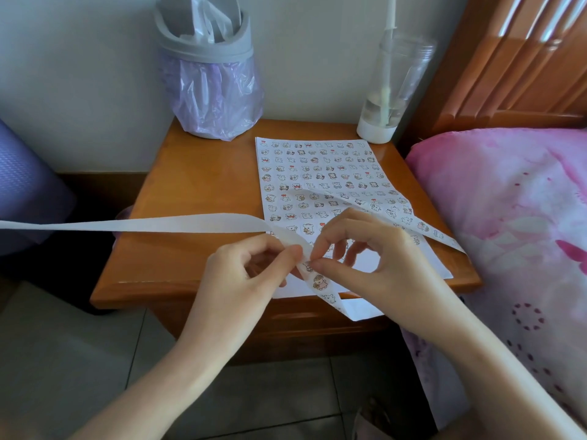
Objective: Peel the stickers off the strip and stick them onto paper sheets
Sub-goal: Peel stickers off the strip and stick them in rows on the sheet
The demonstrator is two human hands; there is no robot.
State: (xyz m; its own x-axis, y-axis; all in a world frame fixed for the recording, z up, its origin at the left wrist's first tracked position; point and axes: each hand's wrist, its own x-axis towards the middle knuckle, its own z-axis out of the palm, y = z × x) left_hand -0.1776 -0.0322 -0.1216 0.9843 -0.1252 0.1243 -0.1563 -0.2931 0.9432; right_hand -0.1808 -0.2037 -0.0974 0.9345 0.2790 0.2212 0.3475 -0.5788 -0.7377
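While sheet (317,173) on desk (197,185) has most rows filled, bottom bare, strip (178,223) holds more to peel; left hand (247,274) grip pinches strip, right hand (374,258) grip pinches sticker (307,266) edge.

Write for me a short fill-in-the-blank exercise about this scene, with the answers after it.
1. The left hand and right hand both pinch the long white ____.
2. The bin is lined with a ____ bag.
3. The sheet on the table carries rows of small ____.
4. The clear ____ stands at the table's back right corner.
Missing words: strip; purple; stickers; bottle.
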